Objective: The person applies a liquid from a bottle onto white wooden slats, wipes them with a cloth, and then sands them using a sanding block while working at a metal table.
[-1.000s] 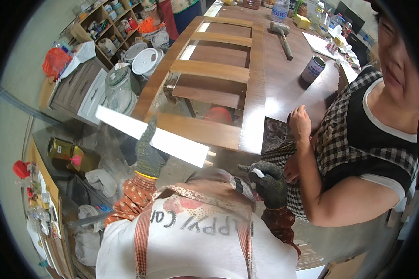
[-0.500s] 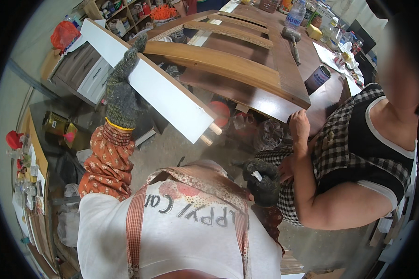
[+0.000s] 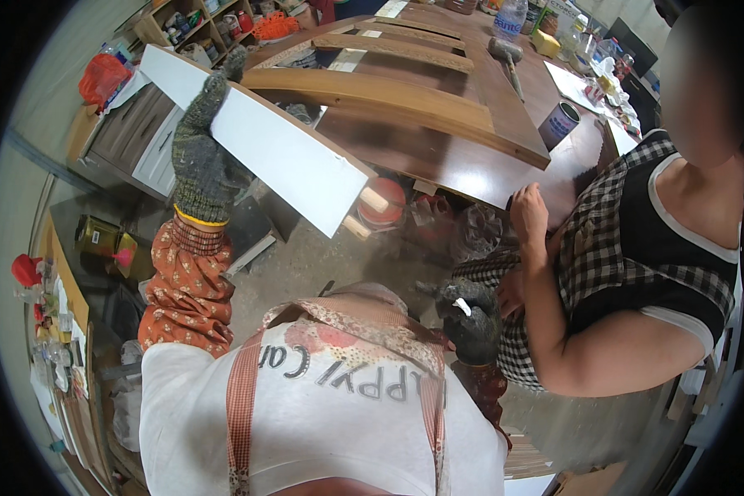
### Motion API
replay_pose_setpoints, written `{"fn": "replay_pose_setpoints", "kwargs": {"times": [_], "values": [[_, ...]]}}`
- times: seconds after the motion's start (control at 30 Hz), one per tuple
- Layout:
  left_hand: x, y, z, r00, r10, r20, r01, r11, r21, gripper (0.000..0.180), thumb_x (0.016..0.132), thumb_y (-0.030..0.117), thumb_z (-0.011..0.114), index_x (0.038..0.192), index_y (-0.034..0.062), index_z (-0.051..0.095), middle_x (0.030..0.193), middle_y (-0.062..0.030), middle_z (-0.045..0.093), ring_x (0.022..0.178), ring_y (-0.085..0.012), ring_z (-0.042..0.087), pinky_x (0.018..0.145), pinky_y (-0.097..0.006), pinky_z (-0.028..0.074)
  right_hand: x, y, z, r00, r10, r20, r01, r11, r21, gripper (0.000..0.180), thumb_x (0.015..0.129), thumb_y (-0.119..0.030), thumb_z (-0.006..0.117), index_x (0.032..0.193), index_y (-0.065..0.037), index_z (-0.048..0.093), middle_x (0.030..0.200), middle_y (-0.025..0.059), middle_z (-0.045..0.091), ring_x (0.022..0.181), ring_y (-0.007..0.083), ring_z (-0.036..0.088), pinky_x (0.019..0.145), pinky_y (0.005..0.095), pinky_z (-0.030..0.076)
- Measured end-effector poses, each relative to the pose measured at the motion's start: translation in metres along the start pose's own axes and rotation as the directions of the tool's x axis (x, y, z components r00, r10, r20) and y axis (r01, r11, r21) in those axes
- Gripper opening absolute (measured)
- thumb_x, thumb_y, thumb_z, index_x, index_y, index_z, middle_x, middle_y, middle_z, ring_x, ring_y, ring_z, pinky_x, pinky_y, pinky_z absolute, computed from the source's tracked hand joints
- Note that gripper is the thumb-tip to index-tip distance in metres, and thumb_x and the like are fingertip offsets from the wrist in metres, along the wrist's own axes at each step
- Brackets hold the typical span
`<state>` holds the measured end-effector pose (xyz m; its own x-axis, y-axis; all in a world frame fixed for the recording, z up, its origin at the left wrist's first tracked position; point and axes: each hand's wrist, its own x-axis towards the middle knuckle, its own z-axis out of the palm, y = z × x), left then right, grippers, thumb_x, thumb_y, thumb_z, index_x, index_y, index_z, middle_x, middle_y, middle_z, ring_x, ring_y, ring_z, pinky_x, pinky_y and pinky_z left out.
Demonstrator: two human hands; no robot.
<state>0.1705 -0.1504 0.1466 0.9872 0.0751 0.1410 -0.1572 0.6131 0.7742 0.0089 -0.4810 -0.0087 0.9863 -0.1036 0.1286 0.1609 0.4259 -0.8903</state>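
My left hand (image 3: 201,157), in a grey-green knit glove with a yellow cuff edge, grips a long white board (image 3: 264,153) around its upper part, fingers over the brown far edge. The board slants down to the right. Two pale wooden dowels (image 3: 374,198) stick out of its lower end. My right hand (image 3: 474,322), in a dark glove, is low beside the other person's lap. Its fingers look curled, and a small white scrap (image 3: 462,307) shows on top; what lies inside the grip is hidden.
A brown table (image 3: 504,178) bears a slatted wooden frame (image 3: 372,99), a mallet (image 3: 508,62), a can (image 3: 559,124) and bottles. Close at right sits a person in a checked apron (image 3: 591,215), one hand (image 3: 529,211) at the table's edge. Drawers (image 3: 136,128) stand left; a red bucket (image 3: 382,207) is below.
The white board has shifted up and left with my left hand, its dowel ends rising slightly. My right hand has moved only a little. The view has also shifted slightly.
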Motion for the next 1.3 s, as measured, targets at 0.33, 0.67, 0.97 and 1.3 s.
{"fn": "replay_pose_setpoints", "kwargs": {"times": [0.33, 0.67, 0.97, 1.3], "values": [[0.023, 0.000, -0.040, 0.909, 0.357, 0.215, -0.415, 0.824, 0.385, 0.046, 0.083, 0.023, 0.060, 0.123, 0.0035, 0.047, 0.118, -0.0115, 0.052, 0.105, -0.0178, 0.052, 0.088, -0.031, 0.045, -0.011, 0.029, 0.003, 0.992, 0.120, 0.035, -0.122, 0.991, 0.058, 0.026, 0.080, -0.013, 0.060, 0.100, 0.004, 0.058, 0.094, 0.0117, 0.059, 0.083, 0.0197, 0.056, 0.079, 0.0325, 0.046], [-0.041, -0.044, -0.041, 0.974, -0.201, -0.106, 0.214, 0.968, 0.130, 0.038, 0.087, 0.028, 0.055, 0.118, 0.0066, 0.053, 0.104, -0.0090, 0.057, 0.097, -0.0150, 0.056, 0.080, -0.025, 0.048, 0.013, 0.019, 0.003, 0.978, 0.062, 0.200, -0.066, 0.998, 0.017, 0.025, 0.082, -0.012, 0.058, 0.101, 0.004, 0.058, 0.095, 0.0116, 0.058, 0.083, 0.0202, 0.056, 0.082, 0.0333, 0.046], [-0.062, -0.140, -0.101, 0.882, -0.394, -0.257, 0.321, 0.903, -0.284, 0.036, 0.086, 0.018, 0.053, 0.120, 0.0032, 0.051, 0.108, -0.0099, 0.055, 0.095, -0.0174, 0.056, 0.081, -0.033, 0.049, 0.098, 0.013, 0.014, 0.982, 0.166, 0.090, -0.168, 0.986, 0.016, 0.023, 0.080, -0.014, 0.062, 0.097, 0.002, 0.060, 0.100, 0.0117, 0.060, 0.086, 0.0154, 0.057, 0.072, 0.0254, 0.047], [-0.070, -0.102, -0.147, 0.867, -0.222, -0.447, 0.119, 0.962, -0.248, 0.034, 0.082, 0.009, 0.059, 0.114, 0.0005, 0.052, 0.092, -0.0059, 0.058, 0.080, -0.0158, 0.059, 0.071, -0.028, 0.052, 0.089, 0.042, -0.006, 0.974, 0.228, 0.005, -0.227, 0.966, 0.122, 0.031, 0.086, -0.014, 0.054, 0.110, 0.006, 0.054, 0.096, 0.0099, 0.059, 0.081, 0.0155, 0.056, 0.068, 0.0248, 0.046]]}}
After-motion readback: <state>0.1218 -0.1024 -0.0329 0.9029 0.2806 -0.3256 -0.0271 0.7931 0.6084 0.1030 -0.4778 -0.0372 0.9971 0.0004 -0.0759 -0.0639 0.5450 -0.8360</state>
